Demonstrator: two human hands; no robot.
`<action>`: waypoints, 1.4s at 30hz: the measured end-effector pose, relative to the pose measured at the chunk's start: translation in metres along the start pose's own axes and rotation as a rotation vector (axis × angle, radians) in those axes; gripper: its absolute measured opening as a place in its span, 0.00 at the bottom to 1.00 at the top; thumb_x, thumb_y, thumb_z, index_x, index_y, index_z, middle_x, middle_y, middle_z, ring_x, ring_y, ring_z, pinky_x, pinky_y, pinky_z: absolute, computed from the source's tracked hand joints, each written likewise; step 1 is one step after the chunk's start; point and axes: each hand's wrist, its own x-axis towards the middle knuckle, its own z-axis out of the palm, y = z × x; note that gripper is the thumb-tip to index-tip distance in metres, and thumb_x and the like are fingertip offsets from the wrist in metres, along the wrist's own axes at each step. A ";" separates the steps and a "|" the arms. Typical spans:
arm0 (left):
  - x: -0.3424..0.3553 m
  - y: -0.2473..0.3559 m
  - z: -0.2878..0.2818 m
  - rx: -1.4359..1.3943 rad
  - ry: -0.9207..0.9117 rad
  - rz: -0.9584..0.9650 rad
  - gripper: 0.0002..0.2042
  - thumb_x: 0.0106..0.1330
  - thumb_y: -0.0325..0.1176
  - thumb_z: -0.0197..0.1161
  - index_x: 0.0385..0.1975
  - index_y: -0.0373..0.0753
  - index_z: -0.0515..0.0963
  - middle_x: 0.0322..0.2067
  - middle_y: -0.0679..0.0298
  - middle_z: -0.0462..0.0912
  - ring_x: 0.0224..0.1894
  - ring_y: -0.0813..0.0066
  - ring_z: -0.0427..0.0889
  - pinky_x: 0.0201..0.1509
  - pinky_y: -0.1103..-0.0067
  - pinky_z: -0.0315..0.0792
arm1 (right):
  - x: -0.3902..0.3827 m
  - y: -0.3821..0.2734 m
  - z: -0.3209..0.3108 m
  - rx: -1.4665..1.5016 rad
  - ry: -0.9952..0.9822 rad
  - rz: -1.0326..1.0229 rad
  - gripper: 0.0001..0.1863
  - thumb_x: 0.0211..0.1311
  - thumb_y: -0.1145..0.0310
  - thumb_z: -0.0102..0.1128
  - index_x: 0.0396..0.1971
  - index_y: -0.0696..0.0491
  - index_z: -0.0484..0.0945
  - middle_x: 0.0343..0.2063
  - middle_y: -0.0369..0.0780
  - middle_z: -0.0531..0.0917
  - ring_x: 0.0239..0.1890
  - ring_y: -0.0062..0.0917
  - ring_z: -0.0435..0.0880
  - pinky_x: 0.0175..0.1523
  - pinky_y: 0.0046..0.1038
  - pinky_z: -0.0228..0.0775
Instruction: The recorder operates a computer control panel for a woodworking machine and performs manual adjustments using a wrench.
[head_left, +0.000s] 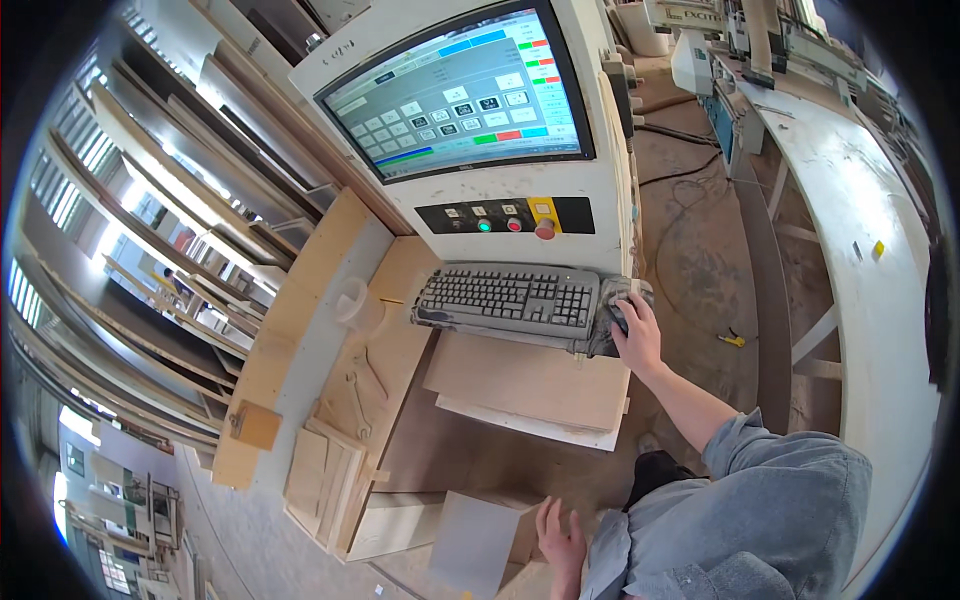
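My right hand (638, 335) rests over a dark computer mouse (617, 317), its fingers curved around it on the dusty pad beside the keyboard. Most of the mouse is hidden under the fingers. A dusty black keyboard (510, 298) lies just left of it on the shelf of a white control cabinet (480, 225). Above, the lit monitor (460, 95) shows rows of square icons. My left hand (562, 535) hangs low near my body, fingers spread and holding nothing. A pale grey board (475, 545) stands close to its left.
Below the monitor is a button panel (505, 218) with a red stop knob (545, 230). Wrenches (358, 402) and a clear plastic cup (357, 303) sit on the wooden bench at left. Long boards (150, 210) fill racks beyond. A white-topped machine table (850, 190) runs along the right.
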 end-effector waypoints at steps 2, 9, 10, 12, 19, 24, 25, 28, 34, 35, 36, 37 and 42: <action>0.006 0.000 -0.001 0.008 -0.015 0.026 0.19 0.62 0.27 0.66 0.54 0.35 0.76 0.58 0.54 0.74 0.46 0.62 0.82 0.50 0.73 0.77 | -0.002 -0.001 0.001 -0.014 0.012 -0.001 0.25 0.52 0.74 0.66 0.53 0.51 0.75 0.62 0.44 0.71 0.59 0.42 0.73 0.60 0.35 0.69; 0.012 0.000 -0.006 -0.098 -0.038 -0.009 0.18 0.62 0.27 0.65 0.52 0.35 0.77 0.58 0.55 0.75 0.46 0.62 0.82 0.51 0.73 0.77 | -0.001 -0.004 0.000 -0.009 0.032 -0.016 0.24 0.51 0.75 0.64 0.52 0.50 0.76 0.61 0.44 0.72 0.58 0.42 0.74 0.58 0.35 0.71; 0.011 -0.003 -0.006 -0.107 -0.042 -0.020 0.18 0.62 0.27 0.65 0.53 0.35 0.77 0.58 0.55 0.75 0.46 0.62 0.82 0.51 0.73 0.77 | -0.001 -0.003 0.000 -0.009 0.037 -0.018 0.24 0.51 0.75 0.64 0.52 0.50 0.76 0.61 0.44 0.72 0.58 0.42 0.74 0.58 0.35 0.71; 0.010 -0.008 -0.006 -0.115 -0.048 -0.030 0.18 0.62 0.27 0.65 0.53 0.35 0.77 0.58 0.55 0.75 0.46 0.62 0.82 0.51 0.73 0.77 | 0.000 -0.003 0.001 -0.008 0.043 -0.020 0.25 0.51 0.75 0.64 0.52 0.50 0.76 0.61 0.44 0.72 0.57 0.42 0.74 0.58 0.35 0.71; 0.009 -0.006 -0.006 -0.025 -0.050 0.014 0.17 0.63 0.27 0.64 0.52 0.35 0.77 0.57 0.54 0.76 0.46 0.62 0.82 0.50 0.73 0.77 | 0.001 -0.003 0.000 -0.027 0.031 -0.025 0.24 0.51 0.75 0.64 0.52 0.50 0.76 0.61 0.43 0.72 0.57 0.42 0.74 0.58 0.35 0.71; 0.011 0.005 -0.008 -0.046 -0.051 -0.020 0.17 0.63 0.28 0.64 0.52 0.34 0.77 0.57 0.54 0.76 0.46 0.62 0.82 0.50 0.73 0.77 | 0.000 -0.004 -0.001 -0.017 0.021 -0.011 0.25 0.51 0.75 0.64 0.53 0.50 0.75 0.61 0.43 0.71 0.58 0.42 0.74 0.58 0.35 0.71; 0.011 0.007 -0.008 -0.055 -0.050 -0.028 0.17 0.63 0.28 0.64 0.52 0.34 0.77 0.57 0.54 0.76 0.46 0.62 0.83 0.50 0.73 0.77 | 0.000 -0.005 -0.002 -0.014 0.019 -0.002 0.25 0.51 0.75 0.64 0.53 0.50 0.75 0.61 0.43 0.71 0.58 0.42 0.74 0.58 0.35 0.71; 0.010 0.006 -0.007 -0.061 -0.047 -0.038 0.17 0.63 0.28 0.64 0.52 0.34 0.78 0.57 0.54 0.76 0.46 0.63 0.83 0.50 0.73 0.77 | 0.000 -0.005 -0.003 -0.013 0.017 0.001 0.25 0.51 0.75 0.64 0.53 0.50 0.75 0.61 0.43 0.72 0.58 0.42 0.74 0.58 0.35 0.71; 0.010 0.003 -0.006 -0.061 -0.051 -0.047 0.17 0.64 0.28 0.64 0.52 0.34 0.78 0.57 0.54 0.76 0.45 0.63 0.83 0.50 0.74 0.77 | 0.001 -0.007 -0.001 -0.019 0.021 -0.010 0.25 0.51 0.75 0.64 0.53 0.50 0.75 0.60 0.44 0.72 0.57 0.42 0.74 0.58 0.35 0.71; 0.010 0.003 -0.006 -0.064 -0.051 -0.051 0.17 0.64 0.28 0.64 0.52 0.34 0.78 0.57 0.54 0.76 0.45 0.63 0.83 0.50 0.74 0.77 | 0.001 -0.008 0.000 -0.016 0.022 -0.010 0.25 0.51 0.75 0.64 0.53 0.50 0.75 0.60 0.43 0.72 0.57 0.42 0.74 0.58 0.35 0.71; 0.011 0.002 -0.007 -0.066 -0.052 -0.055 0.17 0.64 0.28 0.64 0.52 0.34 0.78 0.57 0.55 0.76 0.46 0.63 0.83 0.50 0.74 0.77 | 0.001 -0.009 0.001 -0.014 0.023 -0.010 0.25 0.51 0.75 0.64 0.52 0.50 0.75 0.60 0.43 0.72 0.57 0.42 0.74 0.58 0.35 0.71; 0.011 0.002 -0.005 -0.068 -0.058 -0.051 0.17 0.64 0.28 0.64 0.52 0.34 0.78 0.57 0.55 0.76 0.46 0.63 0.83 0.50 0.74 0.77 | 0.002 -0.009 0.000 -0.019 0.027 -0.006 0.25 0.51 0.75 0.64 0.52 0.50 0.75 0.60 0.43 0.72 0.57 0.42 0.74 0.58 0.35 0.71; 0.009 -0.007 0.001 -0.116 -0.122 -0.051 0.17 0.64 0.30 0.63 0.52 0.34 0.77 0.57 0.54 0.76 0.49 0.60 0.81 0.53 0.72 0.75 | 0.001 -0.005 -0.006 -0.029 0.078 -0.011 0.24 0.49 0.75 0.64 0.50 0.50 0.76 0.59 0.44 0.73 0.56 0.42 0.75 0.58 0.36 0.71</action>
